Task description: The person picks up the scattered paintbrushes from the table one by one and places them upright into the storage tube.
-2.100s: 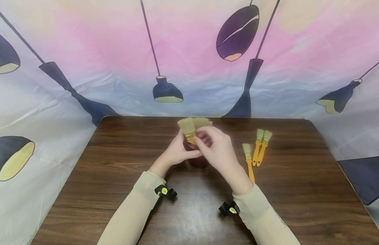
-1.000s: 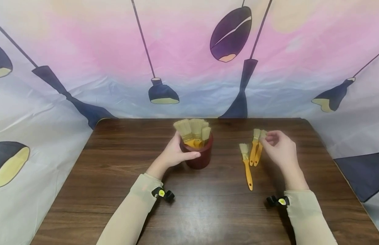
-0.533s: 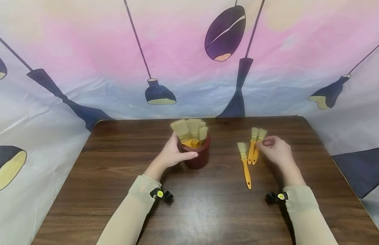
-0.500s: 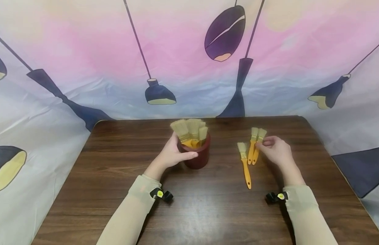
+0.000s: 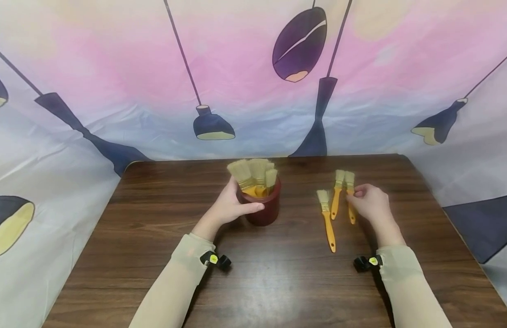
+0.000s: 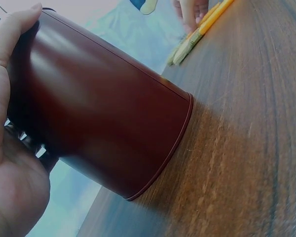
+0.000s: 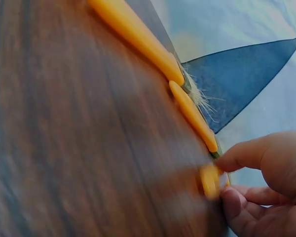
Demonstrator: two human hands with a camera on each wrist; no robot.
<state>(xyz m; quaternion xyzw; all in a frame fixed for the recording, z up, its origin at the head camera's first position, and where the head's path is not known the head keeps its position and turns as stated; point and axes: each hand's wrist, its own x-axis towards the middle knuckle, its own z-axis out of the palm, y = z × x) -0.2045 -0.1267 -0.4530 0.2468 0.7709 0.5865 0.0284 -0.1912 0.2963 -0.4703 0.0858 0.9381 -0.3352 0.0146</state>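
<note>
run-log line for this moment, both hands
left hand: holds dark red cup of brushes; right hand: pinches rightmost loose brush; table: two other brushes

Two hands are in view: one left hand (image 5: 226, 207) and one right hand (image 5: 370, 202), with two sleeves (image 5: 167, 291) and two wrist cameras (image 5: 223, 263). On one table (image 5: 278, 278) stands one dark red cup (image 5: 265, 215). Right of it are three yellow-handled paintbrushes (image 5: 329, 230): two lying on the tabletop and one, the right brush (image 5: 351, 213), pinched in the right hand. Inside the cup at least four bristle heads (image 5: 258, 171) can be told apart; any more are hidden. One far backdrop (image 5: 253, 59) shows seven printed pendant lamps (image 5: 214, 123), some cut off at the left edge.
</note>
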